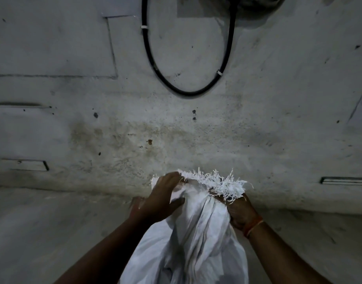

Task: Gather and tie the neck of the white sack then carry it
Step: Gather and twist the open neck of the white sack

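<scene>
Head view, sack neck (204, 203) between hands

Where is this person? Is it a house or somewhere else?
Probably a plain storeroom, shed or work area, though I can't be sure. The wall is bare, stained plaster, a black cable loops down it in clips, and both hands are bunching up the frayed neck of a white sack.

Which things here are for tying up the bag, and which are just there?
For the job:
white sack
its frayed top edge
left hand, gripping the neck
right hand, gripping the neck

Just there:
black cable looped on the wall
stained wall
orange wrist thread
</scene>
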`<state>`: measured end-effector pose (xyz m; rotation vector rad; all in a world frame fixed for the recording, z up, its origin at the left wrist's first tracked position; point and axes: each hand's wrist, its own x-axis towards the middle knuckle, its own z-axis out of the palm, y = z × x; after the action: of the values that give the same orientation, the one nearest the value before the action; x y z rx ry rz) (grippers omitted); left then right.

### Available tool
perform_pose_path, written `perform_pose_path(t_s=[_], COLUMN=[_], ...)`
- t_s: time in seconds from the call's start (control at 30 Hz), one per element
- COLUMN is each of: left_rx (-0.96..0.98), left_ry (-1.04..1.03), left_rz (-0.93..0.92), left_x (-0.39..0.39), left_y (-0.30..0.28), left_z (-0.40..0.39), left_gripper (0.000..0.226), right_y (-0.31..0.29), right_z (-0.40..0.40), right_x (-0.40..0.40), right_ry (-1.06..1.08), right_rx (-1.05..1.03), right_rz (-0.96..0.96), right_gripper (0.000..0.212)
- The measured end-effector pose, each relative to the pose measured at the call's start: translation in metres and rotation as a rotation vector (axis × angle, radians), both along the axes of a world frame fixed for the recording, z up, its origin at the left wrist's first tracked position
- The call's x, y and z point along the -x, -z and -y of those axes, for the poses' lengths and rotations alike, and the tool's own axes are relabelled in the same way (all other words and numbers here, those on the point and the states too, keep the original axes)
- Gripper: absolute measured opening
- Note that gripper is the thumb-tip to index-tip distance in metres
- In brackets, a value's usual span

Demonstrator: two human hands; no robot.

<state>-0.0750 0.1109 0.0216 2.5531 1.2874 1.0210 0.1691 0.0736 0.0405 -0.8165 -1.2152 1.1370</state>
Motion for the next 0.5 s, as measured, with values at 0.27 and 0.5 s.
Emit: perform_pose_path(t_s=[0.27, 0.5], left_rx=[-0.113, 0.314], left_ry=[0.014, 0.113], left_rz=[0.051, 0.825], left_x=[0.011, -0.011], left_y=[-0.005, -0.041], left_z=[0.001, 0.013], left_gripper=[0.028, 0.03], right_y=[0.01, 0.02], right_z=[-0.002, -0.005], right_x=[-0.012, -0.009], right_ry=[0.03, -0.027], right_rx=[0.056, 0.055], right_rz=[-0.074, -0.092], right_gripper=[0.032, 0.049])
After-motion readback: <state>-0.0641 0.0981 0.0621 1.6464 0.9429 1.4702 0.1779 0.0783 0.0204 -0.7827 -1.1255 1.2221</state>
